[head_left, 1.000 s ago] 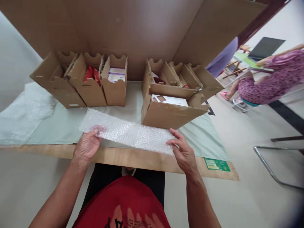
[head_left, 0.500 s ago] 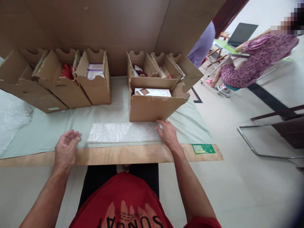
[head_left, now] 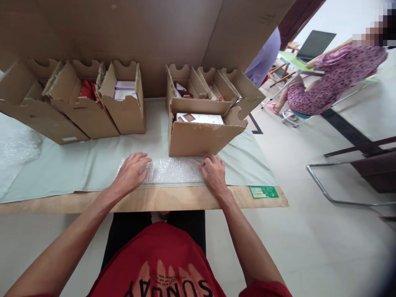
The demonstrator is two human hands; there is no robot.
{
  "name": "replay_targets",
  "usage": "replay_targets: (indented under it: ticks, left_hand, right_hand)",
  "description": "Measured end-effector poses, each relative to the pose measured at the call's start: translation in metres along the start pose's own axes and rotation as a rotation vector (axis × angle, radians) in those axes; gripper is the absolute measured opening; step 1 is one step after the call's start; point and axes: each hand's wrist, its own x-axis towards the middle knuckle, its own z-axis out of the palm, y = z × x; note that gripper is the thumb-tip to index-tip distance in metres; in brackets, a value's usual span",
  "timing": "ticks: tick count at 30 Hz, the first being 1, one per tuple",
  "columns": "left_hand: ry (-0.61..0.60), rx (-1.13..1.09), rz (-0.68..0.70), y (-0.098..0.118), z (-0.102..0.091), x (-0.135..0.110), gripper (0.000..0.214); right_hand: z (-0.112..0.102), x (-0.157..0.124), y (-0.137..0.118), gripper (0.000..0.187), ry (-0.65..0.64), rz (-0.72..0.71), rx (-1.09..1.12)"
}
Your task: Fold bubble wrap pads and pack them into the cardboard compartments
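- On my feed, the left hand (head_left: 131, 172) is palm down over the left end of a clear strip of bubble wrap (head_left: 173, 171), its fingers loosely spread. The right hand (head_left: 214, 173) is at the strip's right end with its fingers curled; I cannot tell whether they pinch the edge.
- I see a tall brown cardboard panel (head_left: 133, 37) standing behind everything.
- The table's bare wooden edge (head_left: 167, 199) runs along the near side of a pale green cloth (head_left: 86, 165).
- Three open-topped cardboard bins (head_left: 89, 121) stand side by side at left. Three more cardboard bins (head_left: 227, 88) stand at right, and a single wide cardboard bin (head_left: 204, 140) stands before them.
- A crumpled clear plastic heap (head_left: 18, 144) lies at far left.
- The strip lies flat on the cloth, between the wide bin and the wooden edge.
- A white box with brown squares (head_left: 207, 119) sits inside the wide bin.
- A shiny red packet (head_left: 88, 91) shows in the middle left bin.
- A green printed label (head_left: 263, 192) is on the edge's right end.
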Motion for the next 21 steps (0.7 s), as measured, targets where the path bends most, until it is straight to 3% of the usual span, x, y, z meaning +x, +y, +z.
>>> replay_targets:
  ticks: [7, 12, 17, 21]
  left_hand:
    - [-0.094, -0.300, -0.043, 0.020, 0.030, 0.037, 0.031]
    - [-0.219, -0.238, 0.073, 0.032, 0.037, 0.040, 0.046]
    - [-0.269, 0.063, 0.137, 0.026, 0.017, 0.030, 0.045]
    - [-0.271, 0.225, 0.159, 0.013, -0.018, 0.005, 0.010]
  right_hand:
    - [-0.010, -0.014, 0.003, 0.010, 0.101, -0.103, 0.102]
    - [-0.030, -0.024, -0.004, 0.017, 0.174, -0.149, 0.223]
    - [-0.056, -0.042, -0.007, 0.014, 0.128, -0.193, 0.453]
    - [-0.068, -0.062, -0.007, 0.010, 0.086, -0.188, 0.463]
